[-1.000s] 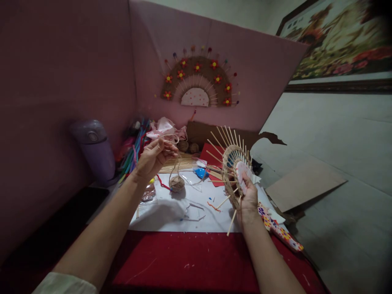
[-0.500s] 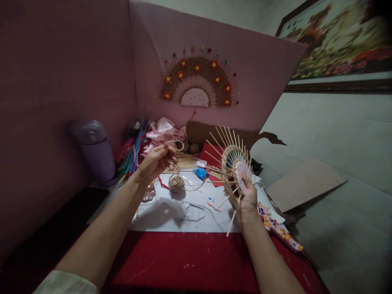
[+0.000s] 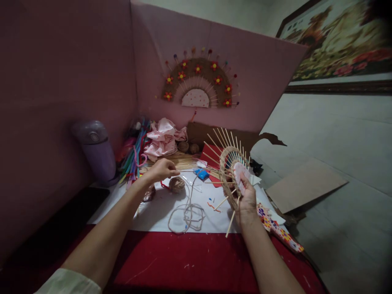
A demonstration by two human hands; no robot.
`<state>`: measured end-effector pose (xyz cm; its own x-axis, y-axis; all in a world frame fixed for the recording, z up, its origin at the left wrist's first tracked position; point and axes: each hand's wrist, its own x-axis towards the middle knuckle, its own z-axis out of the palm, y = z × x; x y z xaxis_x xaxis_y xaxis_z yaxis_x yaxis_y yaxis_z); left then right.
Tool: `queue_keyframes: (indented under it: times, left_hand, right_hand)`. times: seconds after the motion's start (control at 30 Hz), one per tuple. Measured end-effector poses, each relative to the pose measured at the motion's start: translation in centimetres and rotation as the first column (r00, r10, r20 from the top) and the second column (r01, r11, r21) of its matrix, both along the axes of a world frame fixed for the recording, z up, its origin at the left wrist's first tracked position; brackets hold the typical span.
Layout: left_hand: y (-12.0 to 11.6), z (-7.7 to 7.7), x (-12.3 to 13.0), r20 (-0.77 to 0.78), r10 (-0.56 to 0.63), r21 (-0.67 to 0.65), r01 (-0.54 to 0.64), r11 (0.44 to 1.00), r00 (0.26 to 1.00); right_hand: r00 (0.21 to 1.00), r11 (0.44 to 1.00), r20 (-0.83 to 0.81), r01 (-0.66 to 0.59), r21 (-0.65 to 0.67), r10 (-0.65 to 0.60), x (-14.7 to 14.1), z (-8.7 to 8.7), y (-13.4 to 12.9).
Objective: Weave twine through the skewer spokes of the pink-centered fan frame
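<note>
Between the forearms, the flat white paper sheet [image 3: 214, 223] reaches from beneath the left hand [image 3: 163, 168] across to the right hand [image 3: 246, 200]; its near edge meets the dark red cloth [image 3: 183, 261] on the body side of both hands. The cloth's right edge slants past the right forearm, beside the white strip with painted flowers [image 3: 277, 228]. The upright pink panel [image 3: 254, 81] stands beyond both hands, and the tall purple bottle [image 3: 99, 153] well left of the left hand.

The left arm stretches forward, fingers drawn together and angled down just above the round brown twine ball [image 3: 177, 185]; at this size I cannot tell whether they pinch a strand. Loose loops of beige twine [image 3: 190, 216] lie between the hands, nearer the body. The right hand grips the fan-shaped piece of pale sticks and woven twine [image 3: 225, 179], thumb over its spotted white centre, holding it tilted with most sticks pointing up and away.
</note>
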<state>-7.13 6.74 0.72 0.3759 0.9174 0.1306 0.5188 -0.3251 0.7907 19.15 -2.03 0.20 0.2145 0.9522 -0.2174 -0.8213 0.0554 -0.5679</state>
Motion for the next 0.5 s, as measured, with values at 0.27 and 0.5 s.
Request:
queue_keyframes:
  times: [0.27,0.5]
  left_hand:
    - [0.36,-0.64,-0.53,-0.177,-0.108,0.029,0.115,0.993,0.978]
    - [-0.13,-0.26,-0.56,-0.033,-0.128,-0.06,0.126,0.99,0.991]
  right_hand:
    - [1.0,1.0,-0.012,-0.023,-0.019,0.023,-0.14,-0.03,0.04]
    - [1.0,1.0,0.011,-0.011,-0.011,0.011,-0.04,-0.21,0.12]
